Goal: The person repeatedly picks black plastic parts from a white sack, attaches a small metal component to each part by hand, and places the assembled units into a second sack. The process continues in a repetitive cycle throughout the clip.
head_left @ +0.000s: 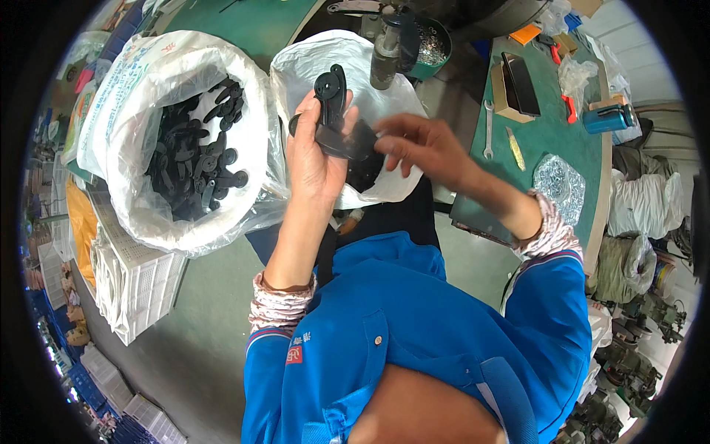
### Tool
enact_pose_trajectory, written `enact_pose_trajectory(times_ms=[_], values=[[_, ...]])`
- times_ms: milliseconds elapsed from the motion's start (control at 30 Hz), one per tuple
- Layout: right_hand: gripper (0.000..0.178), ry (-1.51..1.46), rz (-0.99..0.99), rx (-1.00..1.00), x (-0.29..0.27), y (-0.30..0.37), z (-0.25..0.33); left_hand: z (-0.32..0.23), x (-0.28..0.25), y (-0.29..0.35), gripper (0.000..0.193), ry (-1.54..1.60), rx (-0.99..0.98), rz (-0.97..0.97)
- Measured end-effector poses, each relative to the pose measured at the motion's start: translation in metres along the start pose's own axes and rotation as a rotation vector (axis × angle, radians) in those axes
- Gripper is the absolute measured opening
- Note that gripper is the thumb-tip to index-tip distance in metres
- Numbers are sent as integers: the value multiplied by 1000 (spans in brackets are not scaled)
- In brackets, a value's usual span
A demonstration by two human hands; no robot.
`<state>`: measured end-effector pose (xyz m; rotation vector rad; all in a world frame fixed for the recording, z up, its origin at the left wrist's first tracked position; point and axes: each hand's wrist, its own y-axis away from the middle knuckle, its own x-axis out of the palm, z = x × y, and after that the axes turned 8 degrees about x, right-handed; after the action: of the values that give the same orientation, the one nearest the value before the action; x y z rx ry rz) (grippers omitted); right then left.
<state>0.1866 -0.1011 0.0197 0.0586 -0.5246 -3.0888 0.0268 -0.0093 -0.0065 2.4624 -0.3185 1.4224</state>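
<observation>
My left hand [316, 152] is closed around black plastic parts over the white-lined bag in the middle. One of them, a lever-shaped black part [330, 92] with a round end, stands up between thumb and fingers. A broader, smooth dark piece [336, 140] crosses the palm, its right end blurred. Beside that end my right hand [421, 148] has its fingers bent together; a tiny greyish spot shows at the fingertips, too small to name. Below the hands, more black parts [362, 176] lie in the middle bag [299, 63].
A large white bag [122, 170] of black parts stands left. Ahead rise a metal machine post [384, 55] and a green tub [429, 70] of small metal pieces. The right-hand green bench holds a wrench [488, 129], knife [515, 149], phone [521, 83] and clear bag [558, 185].
</observation>
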Motion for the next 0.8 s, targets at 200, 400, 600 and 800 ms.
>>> enact_pose_trajectory(times_ms=[200, 400, 600, 800], values=[[19, -98, -112, -81, -2, -8, -12, 9, 3, 7, 42, -75, -38, 53], [19, -266, -131, -293, -33, -12, 25, 6, 5, 17, 34, -362, 11, 85], [34, 183, -101, -238, -15, -15, 25, 14, 6, 24, 31, -593, 73, 235], [29, 301, -145, -146, -25, -7, 30, 15, 11, 30, 29, -595, 22, 329]])
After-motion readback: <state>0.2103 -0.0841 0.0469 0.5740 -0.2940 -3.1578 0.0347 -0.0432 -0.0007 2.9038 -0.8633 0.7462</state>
